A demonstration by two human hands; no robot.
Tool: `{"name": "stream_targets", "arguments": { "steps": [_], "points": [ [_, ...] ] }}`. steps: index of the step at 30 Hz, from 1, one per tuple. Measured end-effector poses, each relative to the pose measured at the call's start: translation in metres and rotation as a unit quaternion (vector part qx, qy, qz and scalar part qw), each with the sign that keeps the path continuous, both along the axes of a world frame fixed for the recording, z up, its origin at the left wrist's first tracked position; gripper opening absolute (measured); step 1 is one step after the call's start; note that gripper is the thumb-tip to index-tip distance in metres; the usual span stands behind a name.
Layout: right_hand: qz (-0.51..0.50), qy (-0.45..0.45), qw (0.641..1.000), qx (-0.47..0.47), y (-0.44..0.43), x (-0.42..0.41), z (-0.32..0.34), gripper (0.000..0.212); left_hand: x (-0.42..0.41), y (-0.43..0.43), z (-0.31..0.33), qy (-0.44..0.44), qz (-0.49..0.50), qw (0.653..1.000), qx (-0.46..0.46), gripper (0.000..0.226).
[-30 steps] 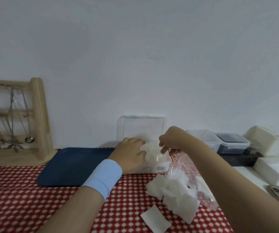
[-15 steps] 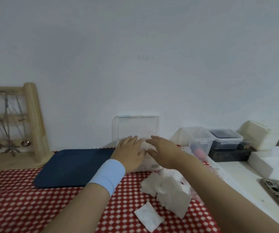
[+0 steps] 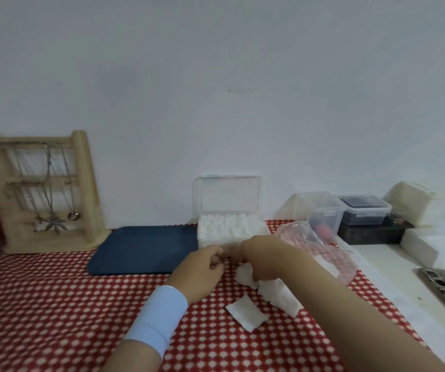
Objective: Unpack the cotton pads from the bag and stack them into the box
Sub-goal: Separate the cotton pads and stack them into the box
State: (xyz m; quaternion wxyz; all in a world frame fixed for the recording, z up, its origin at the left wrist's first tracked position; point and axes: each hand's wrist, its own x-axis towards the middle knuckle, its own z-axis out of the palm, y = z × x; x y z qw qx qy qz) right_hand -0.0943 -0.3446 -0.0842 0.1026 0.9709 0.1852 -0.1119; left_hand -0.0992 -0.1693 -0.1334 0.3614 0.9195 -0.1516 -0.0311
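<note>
Left hand (image 3: pixel 201 268): fingers curled, just in front of the box (image 3: pixel 230 232); I cannot tell whether they hold anything. Right hand (image 3: pixel 260 257): fingers bent down over the loose cotton pads (image 3: pixel 279 292) heaped on the bench (image 3: pixel 55 304), gripping the topmost ones. Box lid stands open; the box is packed with pads on edge. The bag (image 3: pixel 316 247) lies crumpled to the right of the box. A blue tray (image 3: pixel 143 249) sits to its left.
</note>
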Motion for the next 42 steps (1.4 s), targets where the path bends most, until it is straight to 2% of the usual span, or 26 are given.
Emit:
{"name": "stream_targets", "arguments": {
  "steps": [3, 5, 7, 9, 10, 12, 15, 17, 20, 24, 29, 33, 35, 38, 42],
  "points": [
    [-0.005, -0.051, 0.997, 0.056, -0.002, -0.006, 0.007, 0.039, -0.005, 0.006, -0.003, 0.012, 0.013, 0.999, -0.051, 0.024],
    [-0.033, -0.077, 0.986, 0.144, -0.004, -0.01, 0.012, 0.027, -0.009, 0.008, -0.001, 0.02, 0.028, 0.993, -0.116, 0.02],
    [-0.073, -0.078, 0.952, 0.288, -0.004, -0.011, 0.013, 0.024, -0.014, 0.01, 0.0, 0.073, 0.044, 0.965, -0.249, 0.019],
    [-0.091, -0.032, 0.896, 0.434, -0.001, -0.012, 0.013, 0.032, -0.018, 0.013, 0.002, 0.156, 0.027, 0.911, -0.38, 0.025],
    [-0.093, -0.005, 0.875, 0.474, 0.002, -0.013, 0.012, 0.033, -0.02, 0.016, 0.001, 0.172, 0.011, 0.896, -0.41, 0.028],
    [-0.094, 0.023, 0.855, 0.509, 0.008, -0.016, 0.009, 0.023, -0.021, 0.02, 0.0, 0.174, -0.004, 0.886, -0.43, 0.03],
    [-0.102, 0.012, 0.82, 0.563, 0.017, -0.016, 0.0, 0.011, -0.02, 0.025, 0.0, 0.17, 0.023, 0.88, -0.442, 0.028],
    [-0.1, -0.01, 0.817, 0.568, 0.019, -0.014, -0.007, 0.015, -0.019, 0.026, -0.001, 0.181, 0.04, 0.875, -0.447, 0.029],
    [-0.073, -0.037, 0.838, 0.54, 0.02, -0.013, -0.013, 0.018, -0.02, 0.027, -0.001, 0.197, 0.057, 0.864, -0.459, 0.033],
    [-0.052, -0.049, 0.825, 0.561, 0.025, -0.02, -0.016, 0.006, -0.018, 0.029, -0.001, 0.201, 0.072, 0.861, -0.461, 0.034],
    [-0.027, -0.121, 0.827, 0.548, 0.034, -0.021, -0.022, 0.023, -0.017, 0.035, -0.002, 0.24, 0.075, 0.838, -0.485, 0.032],
    [0.006, -0.157, 0.807, 0.569, 0.039, -0.022, -0.026, 0.016, -0.016, 0.037, -0.003, 0.262, 0.082, 0.805, -0.525, 0.032],
    [-0.001, -0.137, 0.791, 0.596, 0.037, -0.023, -0.019, 0.013, -0.015, 0.039, -0.004, 0.264, 0.095, 0.789, -0.546, 0.031],
    [-0.021, -0.058, 0.778, 0.625, 0.022, -0.025, 0.0, 0.01, -0.015, 0.042, -0.003, 0.244, 0.111, 0.822, -0.503, 0.029],
    [-0.007, -0.016, 0.829, 0.558, 0.016, -0.027, 0.013, 0.011, -0.017, 0.042, 0.002, 0.25, 0.083, 0.857, -0.444, 0.03]
  ]
}}
